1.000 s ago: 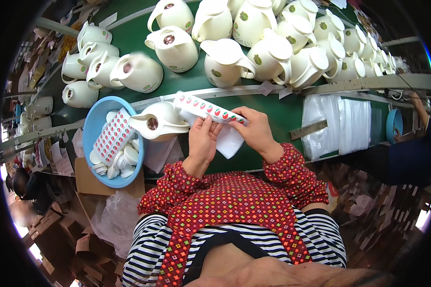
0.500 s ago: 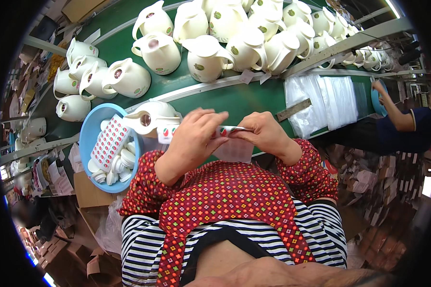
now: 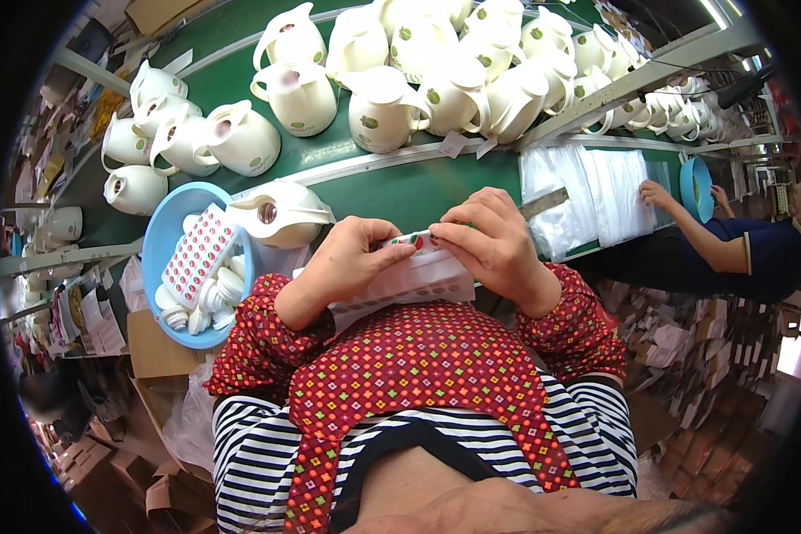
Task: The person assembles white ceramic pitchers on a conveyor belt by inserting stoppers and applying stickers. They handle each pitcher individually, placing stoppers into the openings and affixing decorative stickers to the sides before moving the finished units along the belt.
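Between my hands is a folded white sticker sheet [image 3: 392,283] with red and green round stickers along its upper edge. My left hand [image 3: 354,258] pinches that edge from the left. My right hand [image 3: 494,240] presses its fingertips on the same edge, close to a sticker; whether a sticker is lifted off is too small to tell. Just beyond my left hand a cream jug [image 3: 289,214] lies on its side, its round opening facing left. To the left stands a blue basin [image 3: 163,218] with white round lids [image 3: 229,285] and another sticker sheet [image 3: 200,254] on top.
Many cream jugs [image 3: 378,116] stand on the green bench [image 3: 374,191] beyond a metal rail. Clear plastic bags [image 3: 587,196] lie stacked at the right, by a flat bar [image 3: 545,203]. A co-worker's arm [image 3: 685,218] reaches beside another blue basin [image 3: 697,187]. A cardboard box [image 3: 156,347] sits lower left.
My left hand has moved down and turned its fingers to the sheet's edge. My right hand has come over the edge, and the sheet now hangs toward me. The co-worker's hand has reached the bags.
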`<state>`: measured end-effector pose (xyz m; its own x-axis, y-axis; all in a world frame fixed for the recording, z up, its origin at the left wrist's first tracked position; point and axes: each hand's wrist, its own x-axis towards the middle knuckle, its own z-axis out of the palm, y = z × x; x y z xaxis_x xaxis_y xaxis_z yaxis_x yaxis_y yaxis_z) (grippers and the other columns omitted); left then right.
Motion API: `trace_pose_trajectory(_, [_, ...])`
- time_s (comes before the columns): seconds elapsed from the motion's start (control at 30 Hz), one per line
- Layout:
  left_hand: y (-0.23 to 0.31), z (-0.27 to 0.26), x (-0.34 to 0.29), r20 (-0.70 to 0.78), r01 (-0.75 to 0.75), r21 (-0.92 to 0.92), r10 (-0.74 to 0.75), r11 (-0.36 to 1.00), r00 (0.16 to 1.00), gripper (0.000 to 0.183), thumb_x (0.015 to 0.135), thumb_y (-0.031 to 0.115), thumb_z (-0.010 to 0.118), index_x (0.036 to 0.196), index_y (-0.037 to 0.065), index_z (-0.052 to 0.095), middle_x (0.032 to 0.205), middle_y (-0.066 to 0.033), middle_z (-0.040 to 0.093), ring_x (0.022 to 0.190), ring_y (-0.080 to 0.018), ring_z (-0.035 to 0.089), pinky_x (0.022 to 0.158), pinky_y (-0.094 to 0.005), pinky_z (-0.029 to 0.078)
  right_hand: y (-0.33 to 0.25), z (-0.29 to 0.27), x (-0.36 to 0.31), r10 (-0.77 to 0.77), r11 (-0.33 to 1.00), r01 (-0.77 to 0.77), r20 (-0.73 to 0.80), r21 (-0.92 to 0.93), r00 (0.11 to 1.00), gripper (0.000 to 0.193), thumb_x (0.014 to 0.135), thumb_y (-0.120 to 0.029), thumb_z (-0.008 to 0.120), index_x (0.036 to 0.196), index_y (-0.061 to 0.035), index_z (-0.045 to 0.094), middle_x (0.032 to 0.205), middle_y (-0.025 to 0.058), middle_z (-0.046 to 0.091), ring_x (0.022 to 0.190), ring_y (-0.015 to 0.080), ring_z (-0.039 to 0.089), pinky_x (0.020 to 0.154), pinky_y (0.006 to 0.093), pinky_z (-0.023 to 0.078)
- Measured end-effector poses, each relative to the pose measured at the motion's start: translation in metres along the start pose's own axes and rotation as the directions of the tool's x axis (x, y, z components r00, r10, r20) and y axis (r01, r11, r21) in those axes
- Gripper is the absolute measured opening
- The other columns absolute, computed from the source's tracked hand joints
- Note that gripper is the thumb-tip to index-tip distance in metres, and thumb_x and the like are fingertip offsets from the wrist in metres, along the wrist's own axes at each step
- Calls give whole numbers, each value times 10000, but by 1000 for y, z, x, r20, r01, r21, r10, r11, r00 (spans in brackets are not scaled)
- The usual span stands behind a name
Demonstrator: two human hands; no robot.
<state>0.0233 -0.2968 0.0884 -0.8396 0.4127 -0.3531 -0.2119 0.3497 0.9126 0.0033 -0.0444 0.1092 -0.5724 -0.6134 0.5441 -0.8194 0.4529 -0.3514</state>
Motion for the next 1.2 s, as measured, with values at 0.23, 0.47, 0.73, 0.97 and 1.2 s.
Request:
trace_pose_trajectory(0.23, [-9, 3, 7, -82, -45, -41, 42, 998, 996, 285, 949, 232, 750, 1048, -35, 750, 762, -117, 702, 668, -134, 591, 649, -324, 506, -11, -6, -1, 33, 996, -32, -14, 89, 999, 229, 722, -45, 813, 942, -83, 760, 1101, 82, 694, 1010, 298, 622, 858, 416, 517])
trace_pose_trajectory(0.47, [0, 8, 13, -83, -105, 96, 113, 990, 990, 260, 929, 166, 725, 1091, -37, 737, 795, -156, 704, 672, -208, 622, 682, -365, 518, -12, 4, 21, 142, 983, -141, 5, 119, 990, 442, 792, 4, 770, 1217, -118, 746, 1030, 55, 718, 1011, 266, 628, 970, 429, 463])
trace_pose_trajectory(0.73, [-7, 0, 27, -89, -93, 28, 96, 995, 991, 253, 924, 124, 703, 1116, -38, 732, 907, -179, 744, 784, -218, 677, 773, -360, 546, -5, 19, 6, 93, 979, -84, -38, 185, 995, 532, 777, 56, 767, 1296, -39, 692, 946, 15, 722, 909, 205, 651, 1011, 467, 455])
trace_pose_trajectory(0.97, [-21, 7, 30, -58, -179, -73, 176, 981, 983, 632, 884, 30, 698, 1456, -41, 439, 989, -200, 766, 896, -284, 746, 839, -370, 560, 0, 25, 12, 129, 958, -129, 17, 255, 991, 711, 828, 89, 711, 1490, -89, 522, 1310, 110, 703, 1139, 276, 685, 1094, 470, 426])
trace_pose_trajectory(1.2, [-17, 4, 42, -82, -129, -113, 120, 985, 989, 640, 873, 5, 721, 1447, -55, 444, 983, -179, 773, 875, -243, 752, 831, -349, 569, 18, 50, -3, 11, 981, -10, -7, 192, 1000, 733, 823, 146, 734, 1480, -45, 471, 1330, 183, 677, 1040, 299, 745, 1020, 484, 527])
